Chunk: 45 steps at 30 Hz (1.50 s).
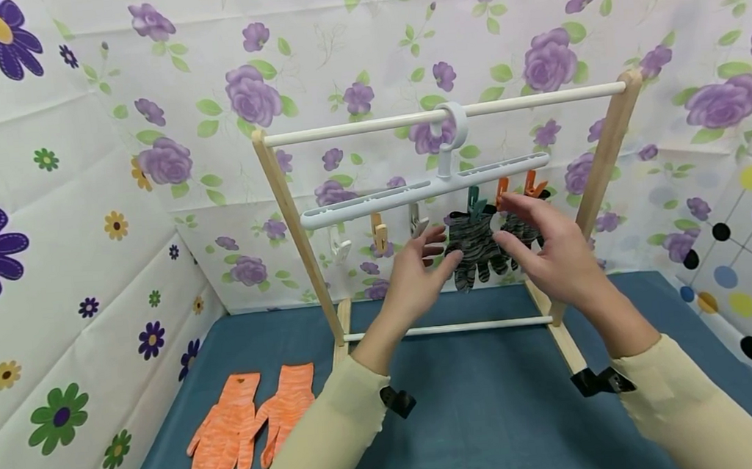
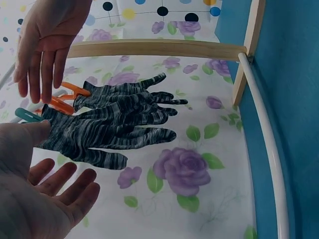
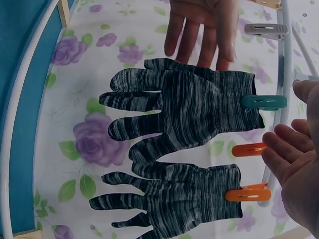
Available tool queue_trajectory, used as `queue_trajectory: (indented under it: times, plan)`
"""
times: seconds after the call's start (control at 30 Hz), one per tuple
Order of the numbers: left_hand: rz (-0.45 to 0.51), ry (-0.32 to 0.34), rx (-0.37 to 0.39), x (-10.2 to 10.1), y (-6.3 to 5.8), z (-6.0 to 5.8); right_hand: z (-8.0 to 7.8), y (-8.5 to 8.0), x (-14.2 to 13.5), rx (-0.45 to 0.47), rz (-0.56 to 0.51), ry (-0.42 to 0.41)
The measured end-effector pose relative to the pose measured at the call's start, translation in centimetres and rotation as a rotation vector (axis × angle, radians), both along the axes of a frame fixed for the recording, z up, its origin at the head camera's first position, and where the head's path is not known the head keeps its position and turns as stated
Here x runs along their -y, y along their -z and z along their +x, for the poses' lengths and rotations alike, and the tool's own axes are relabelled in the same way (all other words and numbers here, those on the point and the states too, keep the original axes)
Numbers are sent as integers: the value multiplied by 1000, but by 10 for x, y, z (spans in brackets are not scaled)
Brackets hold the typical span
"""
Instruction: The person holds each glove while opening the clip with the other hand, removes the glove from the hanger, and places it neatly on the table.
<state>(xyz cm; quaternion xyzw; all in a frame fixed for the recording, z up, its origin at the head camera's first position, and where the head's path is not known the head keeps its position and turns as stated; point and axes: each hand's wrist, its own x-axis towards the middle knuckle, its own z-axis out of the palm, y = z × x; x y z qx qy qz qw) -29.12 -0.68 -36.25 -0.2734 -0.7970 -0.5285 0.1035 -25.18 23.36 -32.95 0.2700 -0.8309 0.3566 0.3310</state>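
Two black-and-grey striped knit gloves hang fingers down from a pale hanger. A green clothespin clips the cuff of the nearer glove; an orange clothespin clips the other glove. Between them, another orange clothespin hangs without a glove. My left hand is beside the nearer glove, fingers relaxed and holding nothing; whether its thumb touches the knit I cannot tell. To the right, my right hand is spread in front of the farther glove, its fingertips close to the orange clothespins, gripping nothing.
A wooden stand with a white top rod carries the hanger. White, yellow and grey clothespins hang on its left half. Two orange gloves lie on the blue tabletop at left. Flowered sheets surround the table.
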Motion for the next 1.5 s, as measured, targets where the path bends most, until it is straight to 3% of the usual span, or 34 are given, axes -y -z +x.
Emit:
queue_trajectory:
  times: [0.43, 0.77, 1.2, 1.5]
  plan:
    - [17, -9, 40, -17, -10, -7, -10, -8, 14, 26, -14, -32]
    - [10, -10, -2, -18, -11, -9, -14, -9, 21, 66, -30, -44]
    - [18, 44, -24, -15, -8, -8, -17, -6, 32, 195, -160, -60]
    - [30, 62, -2, -15, -9, -6, -16, -11, 38, 320, -335, -127]
